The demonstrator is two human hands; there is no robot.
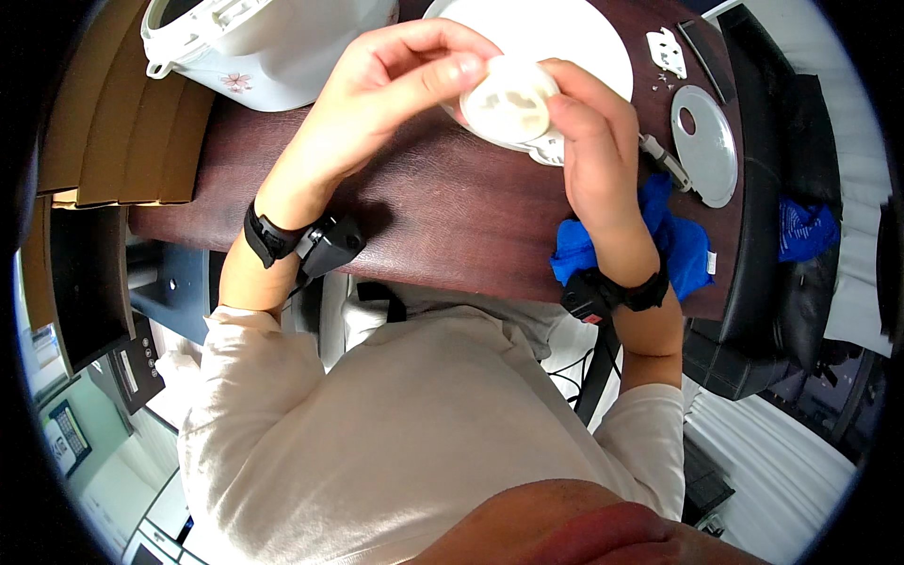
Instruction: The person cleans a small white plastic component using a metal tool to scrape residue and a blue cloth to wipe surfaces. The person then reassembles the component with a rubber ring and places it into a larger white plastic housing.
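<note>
Well, a white pot (301, 61) is sitting at left on the bench (443, 221); the left hand (400, 80) is pinching the left edge of a round white part (507, 105), fingers nearly together, while the right hand (600, 127) is similarly pinching its right edge, seemingly steadying it over a large white disc (574, 38).

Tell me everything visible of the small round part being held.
The small round part is off-white and plastic-looking, with a rim around a face broken by recesses or openings; glare hides which. That face is toward the camera, with the larger white round piece behind it. The left hand holds its upper left edge, the right hand its right edge.
</note>
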